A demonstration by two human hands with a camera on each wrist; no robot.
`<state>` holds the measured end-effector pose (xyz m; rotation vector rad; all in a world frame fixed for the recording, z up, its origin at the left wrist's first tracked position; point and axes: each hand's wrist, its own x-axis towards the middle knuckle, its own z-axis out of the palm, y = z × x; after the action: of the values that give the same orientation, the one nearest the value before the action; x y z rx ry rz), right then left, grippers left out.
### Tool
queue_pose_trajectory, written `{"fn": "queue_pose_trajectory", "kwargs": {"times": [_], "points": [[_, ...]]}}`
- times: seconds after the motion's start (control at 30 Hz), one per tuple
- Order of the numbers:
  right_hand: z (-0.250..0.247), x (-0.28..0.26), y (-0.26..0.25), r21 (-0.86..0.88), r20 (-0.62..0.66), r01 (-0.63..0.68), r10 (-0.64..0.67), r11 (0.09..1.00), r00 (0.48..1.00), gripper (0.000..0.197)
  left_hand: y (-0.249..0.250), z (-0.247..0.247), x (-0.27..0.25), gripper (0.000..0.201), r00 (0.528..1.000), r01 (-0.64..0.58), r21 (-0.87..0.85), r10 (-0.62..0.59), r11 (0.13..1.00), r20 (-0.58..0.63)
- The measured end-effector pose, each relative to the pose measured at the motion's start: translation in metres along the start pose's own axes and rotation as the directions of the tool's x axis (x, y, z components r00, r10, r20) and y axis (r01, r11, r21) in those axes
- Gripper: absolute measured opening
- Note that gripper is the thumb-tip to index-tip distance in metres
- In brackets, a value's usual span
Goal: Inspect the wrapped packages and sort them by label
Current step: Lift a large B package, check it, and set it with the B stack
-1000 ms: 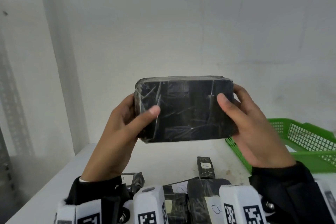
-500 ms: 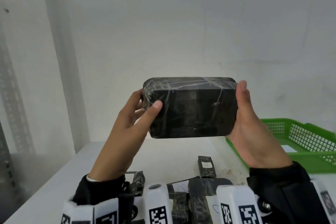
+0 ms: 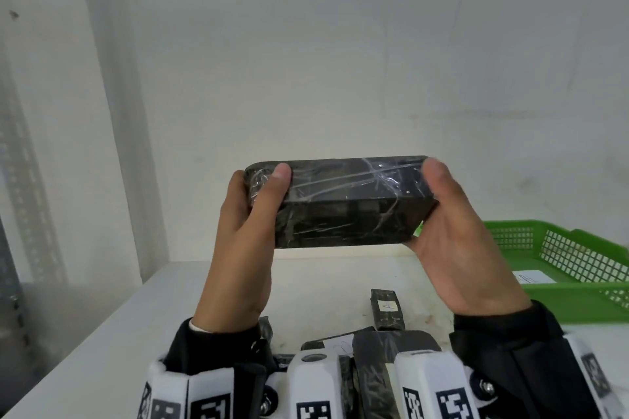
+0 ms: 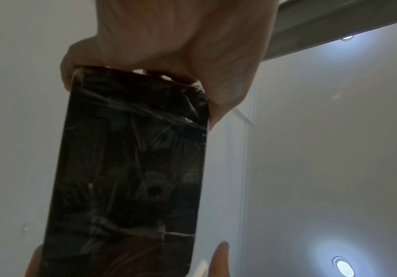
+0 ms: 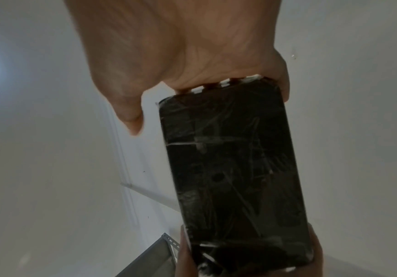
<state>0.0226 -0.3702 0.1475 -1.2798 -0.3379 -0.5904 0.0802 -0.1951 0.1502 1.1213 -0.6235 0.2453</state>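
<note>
I hold a black package (image 3: pixel 340 207) wrapped in shiny clear film level in front of the wall, above the table. My left hand (image 3: pixel 258 187) grips its left end, thumb on the upper face and fingers behind. My right hand (image 3: pixel 442 201) grips its right end the same way. No label shows on the two faces turned to me. The left wrist view shows the package (image 4: pixel 131 168) running away from the left hand (image 4: pixel 180 46). The right wrist view shows the same package (image 5: pixel 235 178) beyond the right hand (image 5: pixel 180 46), again with no label.
A green mesh basket (image 3: pixel 558 299) stands on the white table (image 3: pixel 170 316) at the right, with a white paper (image 3: pixel 534 277) inside. A small black package marked A (image 3: pixel 388 309) lies mid-table. More black packages (image 3: pixel 374 350) lie near my wrists. A metal shelf upright (image 3: pixel 20 180) stands at the left.
The package has been rolled about its long axis, so its broad face no longer faces me square on. Both thumbs have shifted from that face up to the upper face.
</note>
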Motion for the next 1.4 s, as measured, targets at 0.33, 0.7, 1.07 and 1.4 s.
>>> {"fn": "queue_pose_trajectory", "kwargs": {"times": [0.33,0.7,1.07,1.4], "points": [[0.013,-0.005,0.004,-0.064,-0.118,0.192,-0.198,0.979,0.973,0.029,0.001,0.001,0.000,0.039,0.999,-0.034,-0.037,0.034,0.999,-0.009],[0.009,-0.005,0.003,-0.088,-0.102,0.199,-0.208,0.976,0.973,0.045,-0.001,0.004,-0.005,0.058,0.996,-0.085,0.097,0.082,0.992,0.032],[0.007,-0.002,0.007,-0.105,-0.150,0.179,-0.193,0.978,0.970,0.044,-0.003,0.005,-0.007,0.050,0.993,-0.120,0.098,0.117,0.988,0.036],[0.003,-0.004,-0.005,-0.094,-0.114,0.108,-0.119,0.990,0.986,0.084,-0.003,0.004,-0.007,0.043,0.994,-0.018,0.075,0.010,0.997,0.109]]}}
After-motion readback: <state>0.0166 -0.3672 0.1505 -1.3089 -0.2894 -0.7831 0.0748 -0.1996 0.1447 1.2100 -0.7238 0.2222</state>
